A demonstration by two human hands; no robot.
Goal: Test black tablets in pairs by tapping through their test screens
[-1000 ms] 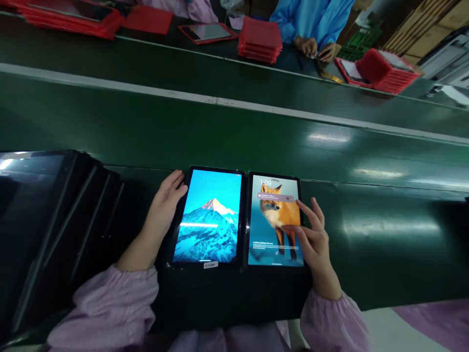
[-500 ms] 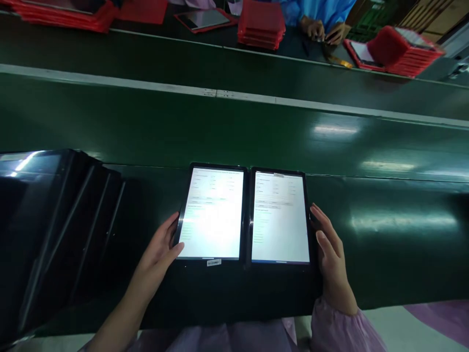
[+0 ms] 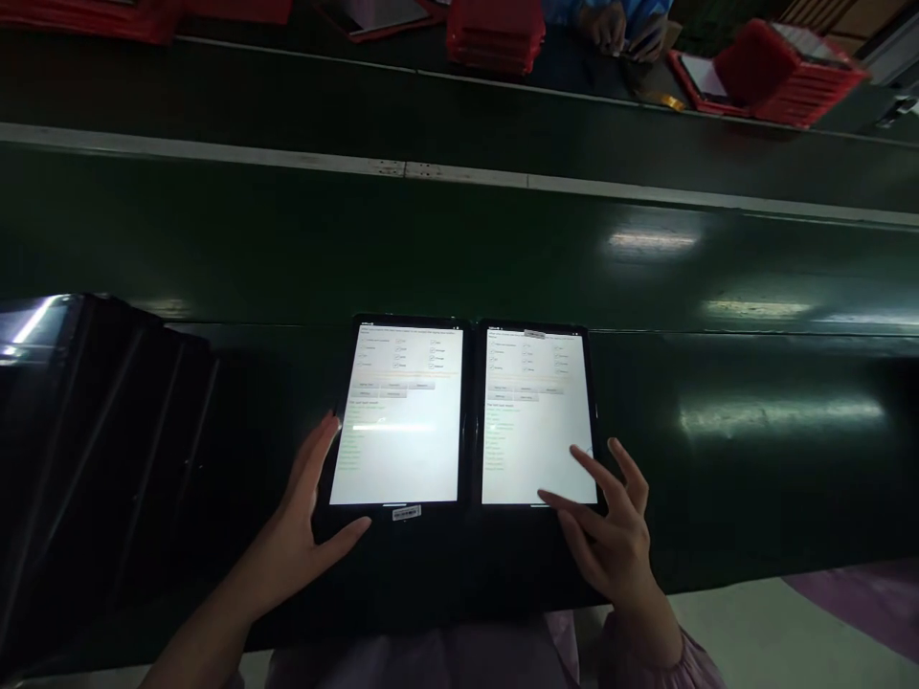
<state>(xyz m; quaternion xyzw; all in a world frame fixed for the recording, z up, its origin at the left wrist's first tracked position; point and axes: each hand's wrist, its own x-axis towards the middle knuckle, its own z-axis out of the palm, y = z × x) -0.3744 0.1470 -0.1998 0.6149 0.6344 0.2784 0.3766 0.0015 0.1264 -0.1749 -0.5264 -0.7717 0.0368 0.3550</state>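
— While the right hand (image 3: pixel 610 531) hovers with its fingers spread and loose, grasping nothing, what is it closest to?
— Its fingertips (image 3: pixel 574 452) sit over the lower right corner of the right tablet (image 3: pixel 535 411); whether they actually touch the glass I cannot tell; that tablet lies straight ahead of the hand, its long axis running away from the person

— And the left hand (image 3: pixel 305 522)?
— Also open and holding nothing; it rests flat at the lower left corner of the left tablet (image 3: pixel 402 421), thumb stretched along the bottom bezel near a small white label (image 3: pixel 406 514); that tablet lies just to the hand's right, long axis parallel to its neighbour

— How do the two tablets sit?
— Side by side, edges touching or very nearly so, both lit with white form-like screens; each hand is nearer its own tablet

— What lies beyond the left tablet?
— Left of it, a fanned stack of dark tablets (image 3: pixel 86 431); beyond it, the green conveyor belt (image 3: pixel 459 258); farther still, red cases (image 3: pixel 495 33) and a co-worker's hands (image 3: pixel 621 24), well apart from this person's
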